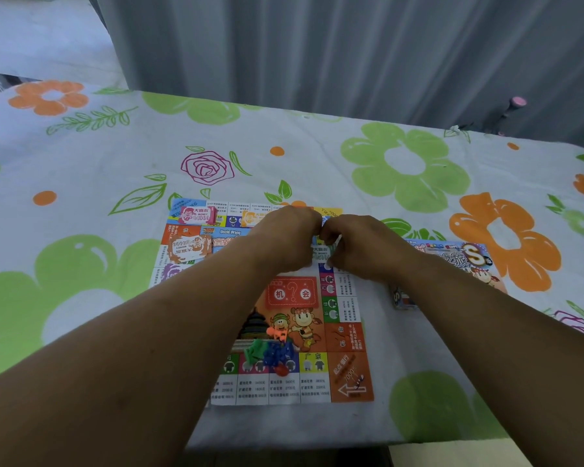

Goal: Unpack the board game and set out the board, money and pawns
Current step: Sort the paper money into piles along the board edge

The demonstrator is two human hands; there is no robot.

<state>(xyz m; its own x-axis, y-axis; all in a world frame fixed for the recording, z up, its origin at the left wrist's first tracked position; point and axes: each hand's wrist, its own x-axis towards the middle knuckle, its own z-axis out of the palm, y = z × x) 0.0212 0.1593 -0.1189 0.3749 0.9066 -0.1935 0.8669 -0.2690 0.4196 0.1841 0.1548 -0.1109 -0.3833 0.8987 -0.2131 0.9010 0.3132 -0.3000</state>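
A grey curtain [351,45] hangs across the far side of the scene, behind a table covered by a flowered cloth [317,153] with big green and orange blooms. The board [348,375] lies unfolded and flat on the cloth in the middle, its orange arrow corner at the near right. To the right of the board, the game box [459,257] lies flat with its printed face up, partly hidden by the right forearm.

Both arms reach from the near edge over the board. The left hand [284,237] and right hand [361,247] meet above the far right part of the board, knuckles almost touching. Their fingers are curled, and together they pinch a green money bundle [322,253] that shows in the gap between them; how it sits in the fingers cannot be made out.

Three more bundles of money lie on the far left part of the board: a pink bundle [198,214] at the far left corner, a yellow bundle [250,218] to its right and partly behind the left hand, and an orange bundle [189,247] just nearer than the pink one.

The pawns lie in a loose heap on the near part of the board: a green pawn [255,352] on the left, blue pawns [279,353] beside it, an orange pawn [277,333] just beyond and a red pawn [281,370] nearest.

A small carton [403,299] sits on the cloth just right of the board, beside the right forearm
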